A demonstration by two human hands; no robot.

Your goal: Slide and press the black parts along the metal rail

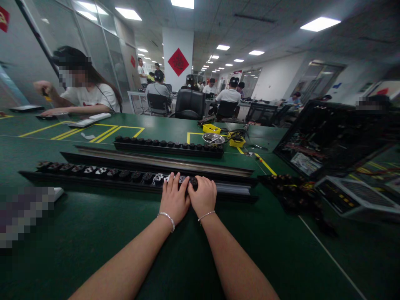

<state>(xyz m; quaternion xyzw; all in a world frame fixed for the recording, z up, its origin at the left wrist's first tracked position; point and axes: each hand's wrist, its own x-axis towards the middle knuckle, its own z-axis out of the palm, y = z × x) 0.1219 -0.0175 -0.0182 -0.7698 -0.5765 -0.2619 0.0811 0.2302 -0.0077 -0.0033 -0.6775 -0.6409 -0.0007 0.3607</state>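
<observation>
In front of me lies a long black metal channel (93, 180) of a power strip, with a row of socket modules (112, 171) seated along it; its right part shows a bare pale inside. My left hand (175, 200) rests on the modules near the row's right end, fingers stretched out and slightly apart. Beside it, my right hand (203, 193) curls its fingers round a dark socket module (194, 182) at the end of the row, which they partly hide. The two hands touch or nearly touch at the thumbs. Just behind lies an empty black channel (162, 160).
Farther back is another socket strip (168, 145), near a metal bowl (213, 138) and yellow bins (211, 128). At right stand an open computer case (331, 137), a power supply (353, 198) and bundled cables (296, 196). A co-worker (90, 89) sits at far left.
</observation>
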